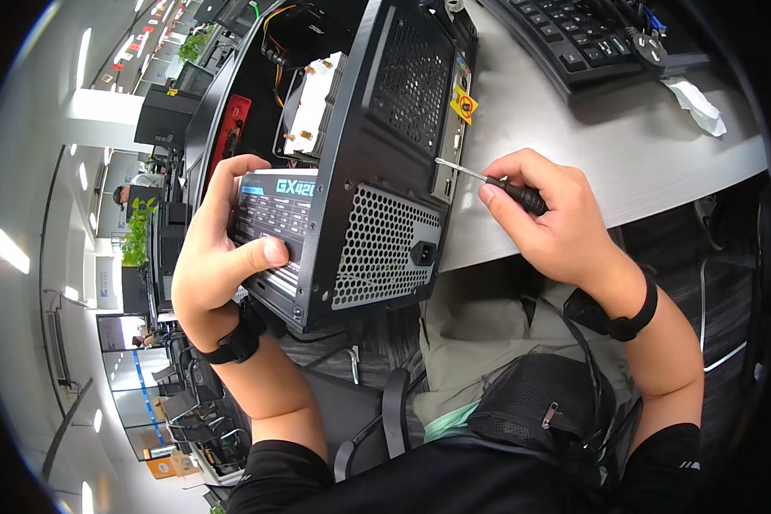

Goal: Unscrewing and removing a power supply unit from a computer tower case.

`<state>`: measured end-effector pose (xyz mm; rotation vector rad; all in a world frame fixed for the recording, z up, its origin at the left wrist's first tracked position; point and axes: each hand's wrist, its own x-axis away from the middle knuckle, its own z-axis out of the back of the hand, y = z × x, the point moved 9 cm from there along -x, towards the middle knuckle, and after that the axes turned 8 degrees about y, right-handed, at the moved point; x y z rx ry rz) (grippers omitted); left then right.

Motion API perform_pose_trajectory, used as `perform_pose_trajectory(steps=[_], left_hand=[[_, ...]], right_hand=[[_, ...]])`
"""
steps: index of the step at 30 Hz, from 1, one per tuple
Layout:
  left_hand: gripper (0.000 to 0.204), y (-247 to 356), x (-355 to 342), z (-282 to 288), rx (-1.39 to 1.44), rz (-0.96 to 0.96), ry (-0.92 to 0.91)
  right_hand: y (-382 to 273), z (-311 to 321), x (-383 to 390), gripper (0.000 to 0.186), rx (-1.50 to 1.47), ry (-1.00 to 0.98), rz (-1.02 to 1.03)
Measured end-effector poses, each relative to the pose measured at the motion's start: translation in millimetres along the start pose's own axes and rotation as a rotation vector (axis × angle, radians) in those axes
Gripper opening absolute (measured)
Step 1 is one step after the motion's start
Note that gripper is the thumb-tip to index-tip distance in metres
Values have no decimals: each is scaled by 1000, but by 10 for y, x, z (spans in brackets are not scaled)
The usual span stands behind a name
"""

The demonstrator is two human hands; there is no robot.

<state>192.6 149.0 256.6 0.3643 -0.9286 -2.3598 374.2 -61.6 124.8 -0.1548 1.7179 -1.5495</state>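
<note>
An open black computer case [357, 146] stands tilted at the table's edge, its rear panel toward my right hand. My left hand [210, 244] is closed round the power supply [270, 214] in the case's lower corner, thumb on its printed label and fingers over its far edge. The power supply's honeycomb grille [377, 240] and socket show through the rear panel. In my right hand [552, 210] is a screwdriver [522, 197] with a black handle, gripped between thumb and fingers. Its thin metal tip points left, close to the slot covers on the rear panel. Whether it touches them I cannot tell.
A silver-finned cooler [315, 107] and coloured cables sit inside the case. On the grey table [540, 120] lie a black keyboard [565, 43] and a crumpled white tissue [696, 107]. A black mesh pouch [531, 403] rests on my lap. Office desks and chairs stand to the left.
</note>
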Motion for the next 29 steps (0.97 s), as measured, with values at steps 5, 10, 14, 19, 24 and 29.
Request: perform_pose_trajectory(steps=[5,10,14,19,24,29], left_hand=[[107,-10,23,-13,24,24,14],[107,-23,14,-24,37,63,27],[106,-22,18,-31,39,56,24],[105,-9,32,-64,52,-2,51],[105,-12,40,-64,65,-5,52],[106,-30,44,-34,-10,2,31]], right_hand=[[8,-22,5,11,3,5,2],[31,15,-6,11,-45,32,-42],[28,10,-7,11,-49,43,-35],[-1,-2,-1,11,-54,42,52],[22,-8,-9,11,-66,36,29],[33,-18,-11,10,-36,-2,14]])
